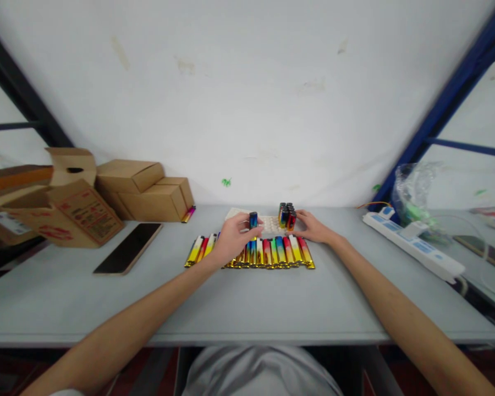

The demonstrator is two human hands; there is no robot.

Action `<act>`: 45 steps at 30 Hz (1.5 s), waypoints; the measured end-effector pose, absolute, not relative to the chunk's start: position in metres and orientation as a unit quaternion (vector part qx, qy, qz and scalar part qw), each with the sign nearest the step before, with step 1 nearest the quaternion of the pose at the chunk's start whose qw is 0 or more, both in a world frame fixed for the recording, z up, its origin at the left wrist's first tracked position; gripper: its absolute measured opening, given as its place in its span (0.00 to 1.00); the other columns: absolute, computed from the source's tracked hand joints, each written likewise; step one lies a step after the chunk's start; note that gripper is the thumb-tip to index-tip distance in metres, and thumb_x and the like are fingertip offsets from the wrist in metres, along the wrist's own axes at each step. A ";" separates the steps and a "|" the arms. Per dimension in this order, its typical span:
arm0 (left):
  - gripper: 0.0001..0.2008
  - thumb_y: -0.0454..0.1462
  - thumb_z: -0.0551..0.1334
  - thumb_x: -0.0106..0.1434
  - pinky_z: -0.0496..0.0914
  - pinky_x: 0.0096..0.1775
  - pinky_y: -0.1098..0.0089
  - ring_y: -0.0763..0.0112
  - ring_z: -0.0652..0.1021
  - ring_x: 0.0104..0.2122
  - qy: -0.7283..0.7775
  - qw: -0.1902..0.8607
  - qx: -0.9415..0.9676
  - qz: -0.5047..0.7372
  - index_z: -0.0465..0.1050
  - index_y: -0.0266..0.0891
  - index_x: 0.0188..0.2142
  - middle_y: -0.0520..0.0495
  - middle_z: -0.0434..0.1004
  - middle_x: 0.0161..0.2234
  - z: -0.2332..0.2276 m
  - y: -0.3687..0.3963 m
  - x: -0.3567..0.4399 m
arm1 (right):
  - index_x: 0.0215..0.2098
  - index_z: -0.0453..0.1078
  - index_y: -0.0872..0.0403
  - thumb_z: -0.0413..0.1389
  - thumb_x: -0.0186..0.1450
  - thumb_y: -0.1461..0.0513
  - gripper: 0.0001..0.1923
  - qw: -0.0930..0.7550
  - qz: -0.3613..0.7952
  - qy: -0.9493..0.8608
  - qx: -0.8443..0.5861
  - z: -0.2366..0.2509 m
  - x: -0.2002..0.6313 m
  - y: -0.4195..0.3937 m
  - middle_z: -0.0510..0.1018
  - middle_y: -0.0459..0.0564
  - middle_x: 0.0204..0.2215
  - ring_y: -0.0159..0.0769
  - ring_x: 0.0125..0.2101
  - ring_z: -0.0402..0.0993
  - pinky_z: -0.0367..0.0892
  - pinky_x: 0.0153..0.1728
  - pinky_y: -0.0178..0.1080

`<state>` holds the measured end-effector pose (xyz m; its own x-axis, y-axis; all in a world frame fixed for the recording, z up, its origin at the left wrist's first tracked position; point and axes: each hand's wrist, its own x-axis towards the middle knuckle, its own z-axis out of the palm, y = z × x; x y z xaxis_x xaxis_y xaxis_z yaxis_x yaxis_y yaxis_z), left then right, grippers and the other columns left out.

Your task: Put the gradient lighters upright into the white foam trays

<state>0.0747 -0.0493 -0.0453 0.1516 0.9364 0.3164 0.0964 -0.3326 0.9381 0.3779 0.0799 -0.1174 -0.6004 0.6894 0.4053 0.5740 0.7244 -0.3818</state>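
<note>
My left hand [237, 234] pinches a dark blue lighter [253, 220] upright between thumb and fingers, above the row. Beneath it a row of shiny lighters [278, 253] lies side by side, multicoloured with gold lower ends; my left hand and forearm hide part of it. A pale tray with rounded pockets [268, 224] lies behind the row. At the tray's right end a tight cluster of upright dark-topped lighters [287, 216] stands. My right hand [310, 227] rests against the right side of that cluster, thumb and fingers apart.
Left are an open carton [80, 214], closed cardboard boxes [148, 195] and a phone [128, 248]. A small pink-and-gold piece [188, 214] lies by the boxes. A white power strip [412, 246] and a clear plastic bag [414, 192] lie right. The wall bounds the table's back.
</note>
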 end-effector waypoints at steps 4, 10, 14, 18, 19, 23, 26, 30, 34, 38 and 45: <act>0.16 0.49 0.65 0.66 0.67 0.23 0.76 0.78 0.71 0.21 0.373 0.468 0.626 0.500 0.68 0.40 0.41 0.55 0.70 0.27 -0.045 -0.051 0.078 | 0.61 0.69 0.53 0.64 0.62 0.43 0.36 0.268 0.110 -0.890 -0.353 -0.116 0.378 0.079 0.71 0.61 0.58 0.56 0.58 0.69 0.64 0.61 0.61; 0.19 0.51 0.64 0.63 0.48 0.18 0.80 0.83 0.54 0.15 0.345 0.610 0.530 0.477 0.60 0.42 0.34 0.62 0.53 0.19 -0.040 -0.056 0.078 | 0.59 0.71 0.54 0.63 0.63 0.43 0.34 0.261 0.113 -0.889 -0.359 -0.111 0.376 0.075 0.71 0.62 0.58 0.56 0.58 0.69 0.64 0.63 0.59; 0.26 0.60 0.56 0.64 0.43 0.18 0.79 0.82 0.49 0.15 0.340 0.651 0.490 0.469 0.59 0.40 0.27 0.61 0.48 0.17 -0.036 -0.056 0.076 | 0.59 0.71 0.54 0.63 0.63 0.43 0.34 0.261 0.113 -0.887 -0.362 -0.110 0.375 0.074 0.72 0.63 0.57 0.57 0.58 0.69 0.65 0.62 0.60; 0.27 0.59 0.55 0.65 0.45 0.18 0.78 0.81 0.49 0.15 0.351 0.630 0.495 0.485 0.57 0.40 0.24 0.60 0.46 0.16 -0.037 -0.054 0.076 | 0.58 0.72 0.54 0.63 0.63 0.42 0.34 0.266 0.110 -0.887 -0.362 -0.111 0.375 0.075 0.72 0.62 0.57 0.57 0.57 0.70 0.65 0.61 0.60; 0.26 0.58 0.55 0.65 0.45 0.18 0.78 0.81 0.49 0.15 0.355 0.628 0.494 0.486 0.57 0.40 0.23 0.60 0.46 0.16 -0.037 -0.054 0.077 | 0.58 0.72 0.54 0.62 0.63 0.42 0.34 0.267 0.109 -0.887 -0.361 -0.111 0.375 0.075 0.72 0.62 0.57 0.56 0.57 0.70 0.65 0.61 0.59; 0.26 0.57 0.53 0.65 0.46 0.19 0.77 0.80 0.50 0.15 0.354 0.631 0.491 0.485 0.57 0.40 0.22 0.58 0.47 0.16 -0.035 -0.054 0.076 | 0.59 0.71 0.54 0.62 0.63 0.41 0.35 0.268 0.108 -0.888 -0.358 -0.111 0.375 0.075 0.72 0.62 0.58 0.56 0.58 0.70 0.65 0.62 0.58; 0.25 0.55 0.53 0.65 0.46 0.19 0.76 0.80 0.50 0.16 0.346 0.639 0.491 0.481 0.57 0.40 0.21 0.58 0.47 0.16 -0.034 -0.055 0.076 | 0.58 0.72 0.55 0.62 0.63 0.41 0.35 0.265 0.110 -0.888 -0.359 -0.112 0.375 0.075 0.72 0.63 0.57 0.56 0.57 0.70 0.65 0.62 0.57; 0.24 0.53 0.52 0.64 0.42 0.19 0.76 0.80 0.46 0.16 0.347 0.652 0.494 0.458 0.54 0.41 0.19 0.59 0.43 0.16 -0.037 -0.053 0.075 | 0.59 0.71 0.54 0.63 0.62 0.42 0.35 0.270 0.113 -0.886 -0.359 -0.114 0.377 0.077 0.72 0.62 0.58 0.56 0.58 0.70 0.64 0.62 0.59; 0.22 0.52 0.51 0.63 0.39 0.19 0.76 0.79 0.44 0.16 0.360 0.636 0.499 0.465 0.53 0.42 0.19 0.59 0.40 0.16 -0.042 -0.050 0.073 | 0.60 0.70 0.54 0.64 0.62 0.42 0.37 0.266 0.111 -0.888 -0.359 -0.115 0.377 0.078 0.72 0.62 0.58 0.56 0.58 0.69 0.64 0.62 0.60; 0.21 0.50 0.51 0.62 0.40 0.18 0.76 0.79 0.46 0.15 0.370 0.618 0.506 0.475 0.54 0.42 0.19 0.59 0.42 0.16 -0.045 -0.048 0.073 | 0.59 0.71 0.55 0.63 0.63 0.43 0.34 0.262 0.112 -0.887 -0.364 -0.113 0.376 0.076 0.72 0.63 0.57 0.56 0.58 0.70 0.65 0.62 0.58; 0.25 0.55 0.52 0.66 0.42 0.18 0.78 0.80 0.46 0.16 0.379 0.619 0.489 0.484 0.56 0.41 0.22 0.60 0.42 0.17 -0.046 -0.048 0.074 | 0.59 0.71 0.55 0.63 0.63 0.42 0.35 0.270 0.107 -0.888 -0.356 -0.113 0.376 0.076 0.72 0.63 0.58 0.56 0.58 0.70 0.65 0.62 0.58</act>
